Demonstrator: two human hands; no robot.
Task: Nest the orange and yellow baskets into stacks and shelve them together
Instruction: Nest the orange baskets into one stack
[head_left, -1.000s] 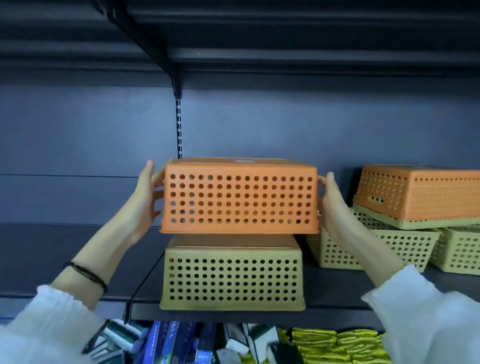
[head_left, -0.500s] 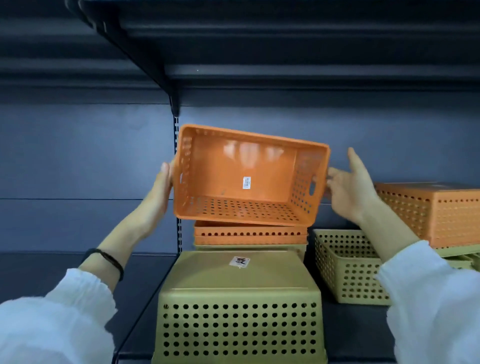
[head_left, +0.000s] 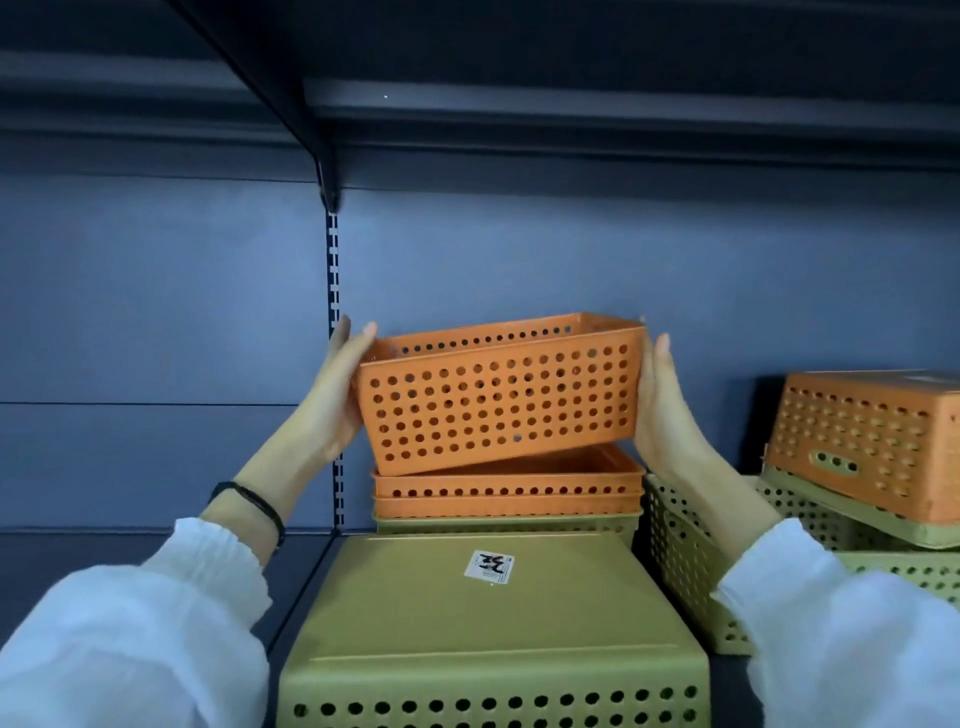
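Closest to the camera, an upside-down yellow basket (head_left: 493, 623) is parked at the front of the shelf (head_left: 156, 551), sticker facing up. It's not part of the move right now, just something to be reached over.

Behind it, the nested stack (head_left: 506, 493) is waiting against the back panel (head_left: 156, 338): a couple of orange rims inside a yellow one, mouths up. An upright yellow basket (head_left: 680, 561) is tucked just to its right, and a mixed, tipped-over pile (head_left: 862, 447) is sitting beyond that.

Directly over the stack, the orange basket (head_left: 498, 395) is held mouth-up, long axis running left to right — same way the stack runs, so the orientation looks good. It's clamped at its two short ends: the left hand (head_left: 337, 400) is pressed flat on the left end with fingers together and pointing up, and the right hand (head_left: 662, 410) is doing the same on the right end. No hooking into the handle slots can be seen.

The thing that matters: the basket is tilted, left bottom corner lower and already near the stack's top rim, right side higher — so it probably needs to be leveled and then lowered straight down. Neither hand is clearly nearer; the job is shared evenly.
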